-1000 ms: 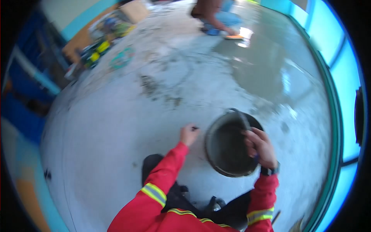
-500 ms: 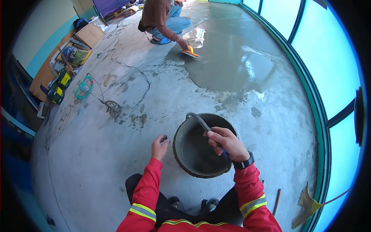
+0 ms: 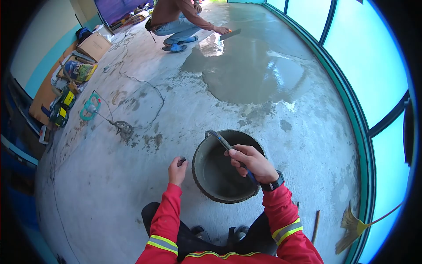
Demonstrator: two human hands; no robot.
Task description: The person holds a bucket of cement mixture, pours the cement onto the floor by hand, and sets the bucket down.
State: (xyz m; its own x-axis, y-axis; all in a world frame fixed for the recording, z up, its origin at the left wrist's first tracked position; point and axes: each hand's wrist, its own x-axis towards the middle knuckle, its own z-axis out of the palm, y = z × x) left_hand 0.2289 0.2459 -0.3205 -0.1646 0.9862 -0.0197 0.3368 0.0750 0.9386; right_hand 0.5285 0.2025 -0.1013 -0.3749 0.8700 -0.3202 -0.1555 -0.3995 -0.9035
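The right hand [image 3: 255, 163] has its fingers wrapped around the handle [image 3: 218, 139] of the round bucket [image 3: 201, 165], which is near, in front of the knees. A firm grip centred on the handle would best keep the bucket level; the left hand [image 3: 177, 172], just left of it, could steady the rim. Its fingers are curled, seemingly pinching a small dark object [image 3: 181, 161]. The bucket's wall is coated in dull grey residue, its rim rough and crusted. The floor [image 3: 118, 189] is pale, matte and blotchy; farther off, the wet layer [image 3: 246, 77] looks smooth and glossy.
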